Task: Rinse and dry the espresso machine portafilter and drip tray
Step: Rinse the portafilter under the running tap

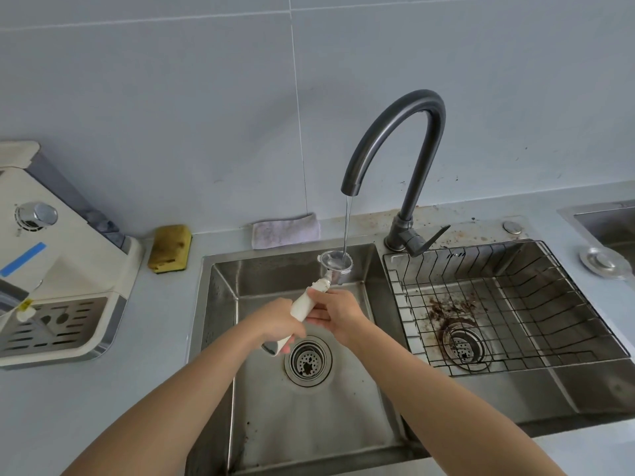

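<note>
The portafilter (335,264) has a metal basket and a long white handle. Its basket sits under the water stream from the dark faucet (405,146), above the left sink basin (309,407). My left hand (280,322) grips the lower part of the white handle. My right hand (335,312) holds the handle higher up, close to the basket. The drip tray (55,324), a slotted metal grate, sits in the base of the cream espresso machine (51,255) on the counter at the left.
A yellow sponge (170,248) and a folded cloth (285,230) lie behind the left basin. The right basin holds a black wire rack (508,304) with coffee grounds around its drain. A second sink edge (604,221) shows at far right.
</note>
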The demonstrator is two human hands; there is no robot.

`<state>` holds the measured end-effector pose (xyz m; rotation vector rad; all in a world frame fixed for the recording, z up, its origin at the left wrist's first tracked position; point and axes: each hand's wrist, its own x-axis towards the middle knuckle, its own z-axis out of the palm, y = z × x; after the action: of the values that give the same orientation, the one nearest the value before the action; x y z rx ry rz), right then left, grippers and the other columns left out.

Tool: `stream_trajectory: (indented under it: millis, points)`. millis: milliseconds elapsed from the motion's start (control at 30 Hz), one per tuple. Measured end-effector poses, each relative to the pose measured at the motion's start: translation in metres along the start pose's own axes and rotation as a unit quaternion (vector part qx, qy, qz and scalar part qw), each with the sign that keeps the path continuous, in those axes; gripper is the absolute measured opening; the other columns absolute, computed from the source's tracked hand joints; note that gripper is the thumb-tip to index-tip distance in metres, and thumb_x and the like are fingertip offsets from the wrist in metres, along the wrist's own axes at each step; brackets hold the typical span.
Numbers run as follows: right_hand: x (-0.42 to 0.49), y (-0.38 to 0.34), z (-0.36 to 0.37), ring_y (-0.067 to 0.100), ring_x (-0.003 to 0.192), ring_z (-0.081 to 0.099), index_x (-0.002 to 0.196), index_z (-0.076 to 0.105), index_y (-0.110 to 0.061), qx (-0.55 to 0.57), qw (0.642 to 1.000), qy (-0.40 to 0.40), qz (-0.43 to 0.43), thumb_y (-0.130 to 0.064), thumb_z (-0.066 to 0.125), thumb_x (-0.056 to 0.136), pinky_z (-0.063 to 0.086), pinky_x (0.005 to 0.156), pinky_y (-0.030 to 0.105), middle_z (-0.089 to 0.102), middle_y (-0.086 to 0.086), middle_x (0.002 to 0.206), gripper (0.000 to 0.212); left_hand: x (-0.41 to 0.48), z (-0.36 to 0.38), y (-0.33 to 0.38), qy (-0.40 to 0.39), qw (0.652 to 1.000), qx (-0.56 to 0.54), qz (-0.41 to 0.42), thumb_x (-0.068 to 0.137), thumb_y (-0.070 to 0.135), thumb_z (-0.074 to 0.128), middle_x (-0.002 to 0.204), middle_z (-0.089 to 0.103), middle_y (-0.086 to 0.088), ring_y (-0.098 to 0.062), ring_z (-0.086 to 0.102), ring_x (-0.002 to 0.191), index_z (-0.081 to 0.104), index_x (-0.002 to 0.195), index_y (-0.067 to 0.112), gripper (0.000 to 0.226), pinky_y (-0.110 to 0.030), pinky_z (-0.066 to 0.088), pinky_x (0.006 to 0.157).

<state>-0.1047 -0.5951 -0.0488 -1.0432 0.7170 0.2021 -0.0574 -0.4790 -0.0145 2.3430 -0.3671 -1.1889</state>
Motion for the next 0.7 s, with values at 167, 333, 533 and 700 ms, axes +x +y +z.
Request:
stream_trajectory:
  millis: [167, 333, 533, 700]
  points:
    - [-0.005, -0.001, -0.004, 0.02, 0.064, 0.062, 0.078, 0.059, -0.007, -0.037, 0.999, 0.039, 0.001, -0.016, 0.066, 0.085, 0.054, 0.063, 0.028, 0.064, 0.01, 0.076, 0.014, -0.007, 0.005, 0.002, -0.05, 0.989, -0.136, -0.014, 0.083, 0.004, 0.059, 0.061, 0.054, -0.007, -0.01, 0.052, 0.034, 0.047, 0.09, 0.007, 0.014, -0.019, 0.042, 0.038]
    - [-0.01, -0.002, -0.011, 0.018, 0.064, 0.063, 0.079, 0.06, -0.007, -0.093, 0.992, 0.076, -0.028, -0.02, 0.072, 0.079, 0.055, 0.065, 0.028, 0.066, 0.01, 0.079, 0.017, -0.01, 0.017, -0.001, -0.103, 0.955, -0.278, -0.018, 0.085, 0.003, 0.058, 0.061, 0.056, -0.009, -0.012, 0.052, 0.038, 0.049, 0.09, 0.007, 0.011, -0.021, 0.043, 0.039]
    - [-0.019, -0.004, -0.021, 0.015, 0.059, 0.06, 0.073, 0.054, -0.01, -0.119, 0.986, 0.109, -0.054, -0.016, 0.073, 0.078, 0.054, 0.065, 0.03, 0.063, 0.006, 0.07, 0.02, -0.011, 0.034, 0.0, -0.156, 0.925, -0.347, 0.005, 0.086, 0.003, 0.055, 0.062, 0.056, -0.008, -0.014, 0.052, 0.041, 0.046, 0.091, 0.008, 0.011, -0.022, 0.043, 0.041]
    - [-0.023, -0.008, -0.029, 0.018, 0.067, 0.061, 0.073, 0.051, -0.013, -0.137, 0.979, 0.123, -0.09, -0.015, 0.073, 0.078, 0.054, 0.066, 0.03, 0.06, 0.005, 0.073, 0.022, -0.005, 0.047, 0.003, -0.175, 0.908, -0.38, 0.036, 0.085, 0.001, 0.056, 0.064, 0.055, -0.008, -0.016, 0.053, 0.047, 0.047, 0.089, 0.009, 0.013, -0.024, 0.046, 0.044]
